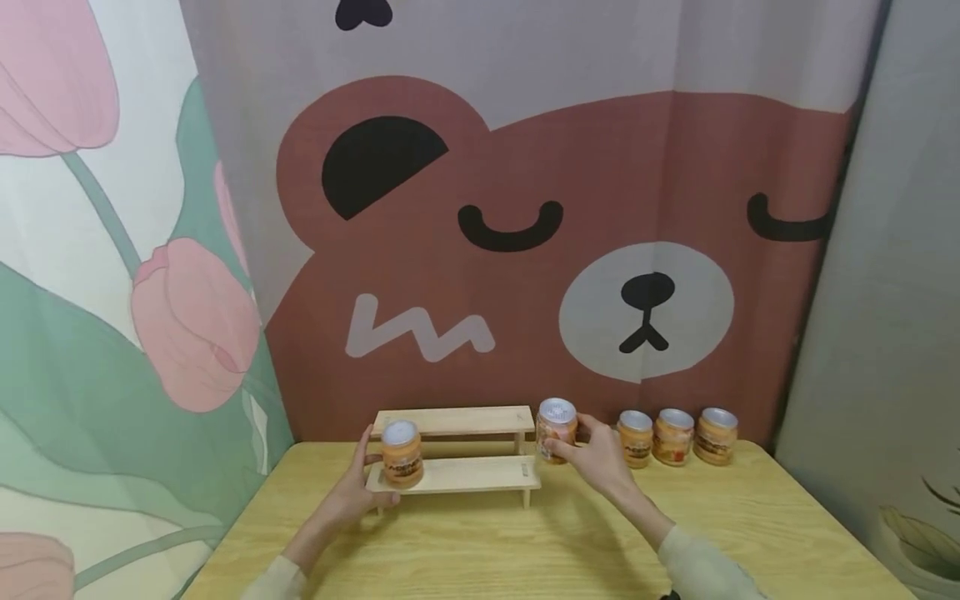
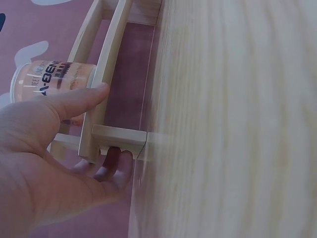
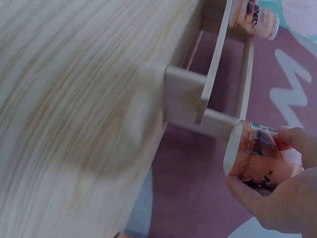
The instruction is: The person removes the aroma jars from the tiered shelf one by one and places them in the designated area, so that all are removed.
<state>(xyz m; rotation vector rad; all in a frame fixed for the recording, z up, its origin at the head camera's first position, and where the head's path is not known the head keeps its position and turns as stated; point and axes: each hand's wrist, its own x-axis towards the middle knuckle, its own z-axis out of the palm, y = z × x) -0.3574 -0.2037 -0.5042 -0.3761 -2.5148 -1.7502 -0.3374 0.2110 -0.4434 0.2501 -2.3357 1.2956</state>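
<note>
A two-tier wooden rack stands on the table. My left hand grips its left end, thumb on the lower shelf's front edge and fingers curled beneath the end in the left wrist view. On the lower shelf, just by that hand, an orange jar with a silvery lid sits upright. My right hand holds a similar jar between thumb and fingers, beside the rack's right end. In the right wrist view the held jar shows its pale base and printed label.
Three more orange jars stand in a row at the back right: a near one, a middle one and a far right one. Behind the wooden table hangs a curtain with a bear print.
</note>
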